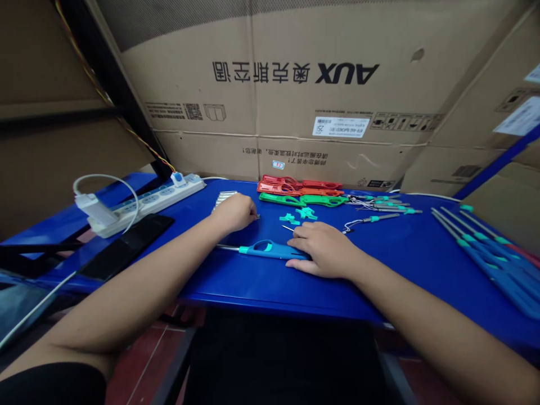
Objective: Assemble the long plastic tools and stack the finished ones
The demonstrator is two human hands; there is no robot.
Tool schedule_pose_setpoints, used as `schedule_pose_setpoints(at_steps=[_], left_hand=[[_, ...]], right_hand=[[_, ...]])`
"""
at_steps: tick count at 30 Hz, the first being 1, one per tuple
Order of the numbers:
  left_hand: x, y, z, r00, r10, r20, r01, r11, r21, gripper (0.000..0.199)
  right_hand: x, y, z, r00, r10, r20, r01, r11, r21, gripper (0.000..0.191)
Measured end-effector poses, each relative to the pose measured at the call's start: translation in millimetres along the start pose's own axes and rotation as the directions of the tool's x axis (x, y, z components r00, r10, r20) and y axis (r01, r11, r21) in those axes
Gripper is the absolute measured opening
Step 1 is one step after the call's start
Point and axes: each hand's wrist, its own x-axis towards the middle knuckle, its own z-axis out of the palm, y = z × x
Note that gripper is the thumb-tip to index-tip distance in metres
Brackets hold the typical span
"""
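A blue gas lighter (265, 249) with a long metal nozzle and turquoise parts lies lengthwise near the front of the table. My right hand (323, 248) is closed over its handle end, thumb below and fingers above. A thin pointed metal rod (288, 228) sticks out by the fingers of that hand; its other end is hidden. Beyond the nozzle, my left hand (236, 212) is pinched closed, and a tiny metal piece (258, 216) shows at its fingertips. Metal tubes (223, 197) lie just behind it. Small turquoise plastic parts (306, 213) are scattered between the hands.
Red casings (299, 185) and green casings (301, 199) lie at the back, beside wired metal rods (382, 217). Several blue lighters (502, 261) rest at the right. A power strip (147, 205) and a black phone (126, 246) are on the left. Cardboard (278, 118) walls the back.
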Motion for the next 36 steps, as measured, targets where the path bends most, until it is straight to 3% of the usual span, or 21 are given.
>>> schedule_pose_setpoints(at_steps=[5,7,9,11,13,16,21,31,33,36], left_hand=[[-1,-1,-3.1,0.999,-0.022,-0.023,0.021,0.999,-0.036,0.016],[-3,1,-7.1,0.999,-0.029,-0.032,0.027,0.998,-0.055,0.015],[-6,9,-10.4,0.999,-0.020,-0.040,0.012,0.983,-0.185,0.015],[-10,22,-10.9,0.998,0.033,-0.053,-0.054,0.881,-0.470,0.018],[-15,39,-7.8,0.989,0.112,-0.099,-0.149,0.680,-0.718,0.022],[-21,62,0.1,0.982,0.145,-0.124,-0.182,0.511,-0.840,0.023],[-25,75,7.3,0.995,0.056,-0.087,-0.103,0.417,-0.903,0.024],[-25,78,7.7,0.990,0.070,-0.124,-0.142,0.374,-0.917,0.032],[-28,77,8.0,0.983,0.109,-0.151,-0.183,0.437,-0.880,0.037],[-33,77,7.6,0.938,0.306,-0.165,-0.333,0.656,-0.678,0.050]], right_hand=[[-4,8,-3,0.995,0.015,-0.095,-0.008,0.997,0.074,0.054],[-4,13,-5,0.980,0.065,-0.186,-0.036,0.987,0.156,0.043],[-3,16,-6,0.941,0.144,-0.305,-0.063,0.964,0.259,0.026],[-2,17,-6,0.881,0.229,-0.414,-0.076,0.932,0.355,0.018],[0,14,-5,0.839,0.289,-0.460,-0.062,0.893,0.447,0.015],[2,8,-4,0.826,0.356,-0.436,-0.034,0.805,0.592,0.015],[2,6,-4,0.823,0.413,-0.389,-0.028,0.715,0.699,0.015],[0,3,-6,0.822,0.428,-0.375,-0.055,0.716,0.696,0.012],[-2,8,-7,0.802,0.435,-0.409,-0.084,0.761,0.644,0.012],[-9,22,-11,0.740,0.493,-0.459,-0.157,0.789,0.594,0.011]])
